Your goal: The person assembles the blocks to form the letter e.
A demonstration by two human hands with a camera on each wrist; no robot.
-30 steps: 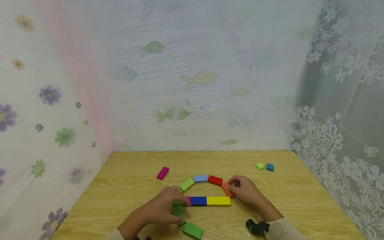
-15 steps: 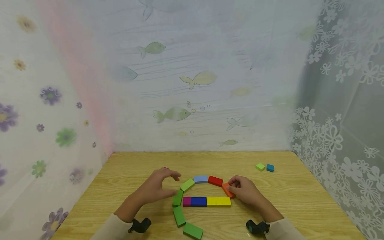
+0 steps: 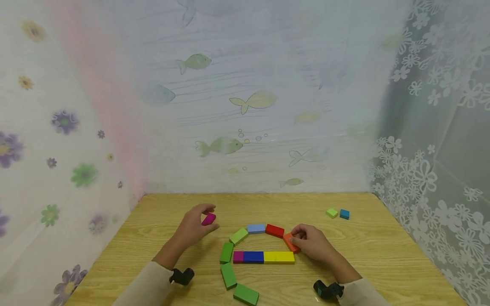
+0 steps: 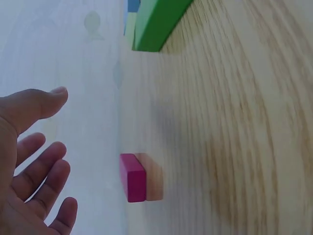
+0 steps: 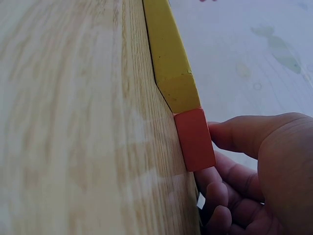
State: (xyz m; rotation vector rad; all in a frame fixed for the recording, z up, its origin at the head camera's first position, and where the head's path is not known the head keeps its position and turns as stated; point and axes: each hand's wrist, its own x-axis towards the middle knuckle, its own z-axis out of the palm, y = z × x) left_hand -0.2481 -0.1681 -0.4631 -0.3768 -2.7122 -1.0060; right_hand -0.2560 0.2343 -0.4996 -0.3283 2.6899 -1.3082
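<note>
My left hand point(image 3: 193, 226) reaches around a magenta block point(image 3: 208, 219) at the back left of the table, thumb and fingers spread on either side of it. In the left wrist view that magenta block point(image 4: 133, 177) lies on the wood, apart from the fingers. On the right, my right hand point(image 3: 313, 243) pinches an orange block point(image 3: 290, 242) at the right end of a curve of blocks. The right wrist view has the thumb against the orange block point(image 5: 195, 140), fingers partly hidden behind it. The red block point(image 3: 274, 230) adjoins it.
A light blue block point(image 3: 256, 228), a lime block point(image 3: 239, 236) and several green blocks point(image 3: 228, 275) continue the curve leftward. Inside lies a straight row of small magenta, dark blue point(image 3: 253, 257) and yellow point(image 3: 279, 257) blocks. Small lime point(image 3: 331, 213) and blue point(image 3: 344, 214) blocks sit back right.
My left hand has left the green blocks and moved back and left to the magenta block. The green blocks now show fully. My right hand stays at the orange block.
</note>
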